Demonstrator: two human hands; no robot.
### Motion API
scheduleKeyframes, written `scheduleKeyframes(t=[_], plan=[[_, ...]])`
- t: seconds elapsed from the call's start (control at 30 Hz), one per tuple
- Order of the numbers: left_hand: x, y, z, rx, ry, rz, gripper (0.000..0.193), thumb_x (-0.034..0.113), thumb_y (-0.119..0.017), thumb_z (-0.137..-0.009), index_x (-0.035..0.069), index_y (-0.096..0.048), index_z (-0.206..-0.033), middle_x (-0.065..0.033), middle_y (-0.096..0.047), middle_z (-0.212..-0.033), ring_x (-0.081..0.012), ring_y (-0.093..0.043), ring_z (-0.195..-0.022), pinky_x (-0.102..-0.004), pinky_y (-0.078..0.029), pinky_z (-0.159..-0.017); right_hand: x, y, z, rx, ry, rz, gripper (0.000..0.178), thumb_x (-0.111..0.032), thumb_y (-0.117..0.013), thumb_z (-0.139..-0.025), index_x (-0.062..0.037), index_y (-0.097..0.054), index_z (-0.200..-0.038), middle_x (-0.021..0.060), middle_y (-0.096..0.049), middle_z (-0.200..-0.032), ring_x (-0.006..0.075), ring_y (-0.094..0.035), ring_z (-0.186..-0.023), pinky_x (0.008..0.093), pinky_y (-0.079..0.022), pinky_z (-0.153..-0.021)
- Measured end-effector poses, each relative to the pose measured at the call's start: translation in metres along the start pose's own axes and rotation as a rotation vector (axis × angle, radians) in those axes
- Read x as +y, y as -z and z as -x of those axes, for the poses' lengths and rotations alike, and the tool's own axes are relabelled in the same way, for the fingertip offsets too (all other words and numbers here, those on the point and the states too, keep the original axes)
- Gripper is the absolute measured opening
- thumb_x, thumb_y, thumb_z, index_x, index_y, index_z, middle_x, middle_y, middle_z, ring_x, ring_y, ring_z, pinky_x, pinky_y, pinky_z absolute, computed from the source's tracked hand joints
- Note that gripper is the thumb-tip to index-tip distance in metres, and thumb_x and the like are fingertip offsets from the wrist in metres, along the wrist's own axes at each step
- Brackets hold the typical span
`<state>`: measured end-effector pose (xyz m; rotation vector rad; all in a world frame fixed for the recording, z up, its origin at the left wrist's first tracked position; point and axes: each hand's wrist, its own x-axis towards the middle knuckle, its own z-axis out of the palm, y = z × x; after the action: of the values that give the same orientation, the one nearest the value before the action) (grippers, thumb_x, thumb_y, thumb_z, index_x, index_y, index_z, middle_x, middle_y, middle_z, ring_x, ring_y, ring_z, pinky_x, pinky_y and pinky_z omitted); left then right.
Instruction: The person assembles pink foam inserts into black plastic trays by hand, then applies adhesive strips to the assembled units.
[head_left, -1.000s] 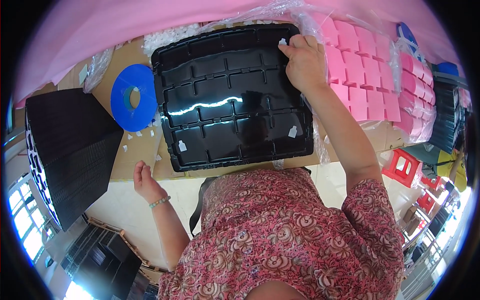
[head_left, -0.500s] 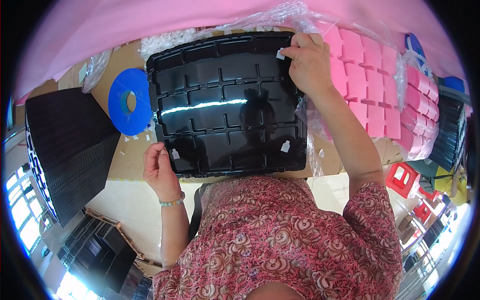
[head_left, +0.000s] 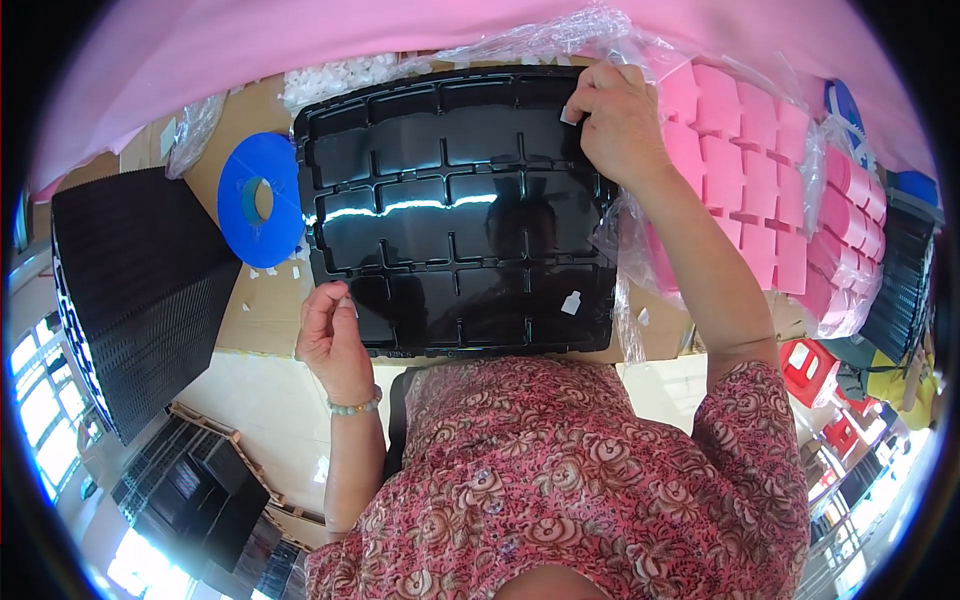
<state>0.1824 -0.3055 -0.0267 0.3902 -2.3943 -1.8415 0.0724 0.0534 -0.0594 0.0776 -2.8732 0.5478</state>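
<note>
A glossy black plastic tray (head_left: 460, 230) with moulded ridges lies in front of me on the cardboard surface. At its far right corner my right hand (head_left: 622, 125) is closed, fingertips on a small white tab (head_left: 569, 116). My left hand (head_left: 335, 335) is at the near left corner, thumb and fingers pinched together; what is between them, if anything, is hidden. The thumb covers most of the spot where another white tab lay. A bottle-shaped white tab (head_left: 571, 302) lies in the tray's near right part.
A blue tape roll (head_left: 260, 203) lies left of the tray on the cardboard (head_left: 250, 320). Beyond the tray is a heap of white bits (head_left: 340, 78). Pink foam pieces (head_left: 735, 150) and clear plastic film (head_left: 628, 300) lie right. A tall stack of black trays (head_left: 140, 290) stands left.
My left hand has shifted slightly right, its thumb now over the near left white tab. My right hand stays at the far right corner, its fingers slightly more curled.
</note>
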Motion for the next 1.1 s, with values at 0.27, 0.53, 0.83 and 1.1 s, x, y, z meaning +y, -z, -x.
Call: scheduleKeyframes(t=[0.27,0.53,0.83,1.1], plan=[[0.002,-0.006,0.004,-0.023,0.025,-0.02,0.019,-0.011,-0.054,-0.085,0.0,-0.065,-0.097,-0.0038,-0.058,-0.105,-0.0089,-0.054,-0.092,-0.0208,-0.044,-0.081,-0.006,0.0,-0.001,0.045,-0.008,0.035,0.015,-0.003,-0.062,-0.071,-0.0095,-0.066,-0.085,0.003,-0.058,-0.102,0.0252,-0.048,-0.105,0.0392,-0.036,-0.089],[0.02,-0.018,0.012,-0.125,-0.149,-0.11,0.018,-0.006,-0.058,-0.085,0.001,-0.065,-0.1,-0.0043,-0.061,-0.098,-0.011,-0.056,-0.088,-0.0232,-0.045,-0.079,-0.031,0.011,0.029,0.173,0.18,0.06,0.012,-0.003,-0.061,-0.07,-0.0093,-0.061,-0.08,0.0059,-0.055,-0.096,0.0277,-0.049,-0.101,0.0396,-0.037,-0.085],[0.035,-0.031,0.036,-0.879,0.004,-0.085,0.017,0.005,-0.066,-0.084,-0.001,-0.068,-0.1,-0.0054,-0.062,-0.079,-0.0115,-0.057,-0.069,-0.0232,-0.047,-0.064,-0.163,0.045,0.155,-0.13,-0.133,-0.747,0.008,-0.001,-0.065,-0.073,-0.0064,-0.062,-0.079,0.0073,-0.057,-0.091,0.0261,-0.052,-0.091,0.0361,-0.04,-0.083],[0.01,0.024,0.03,-1.089,0.49,0.043,0.016,0.008,-0.058,-0.091,0.0,-0.069,-0.098,-0.0029,-0.066,-0.082,-0.0071,-0.058,-0.071,-0.0216,-0.049,-0.066,-0.116,0.02,0.195,0.145,-0.264,-0.025,0.018,-0.001,-0.066,-0.071,-0.0084,-0.07,-0.087,0.0063,-0.06,-0.088,0.0286,-0.052,-0.091,0.0385,-0.044,-0.081]])
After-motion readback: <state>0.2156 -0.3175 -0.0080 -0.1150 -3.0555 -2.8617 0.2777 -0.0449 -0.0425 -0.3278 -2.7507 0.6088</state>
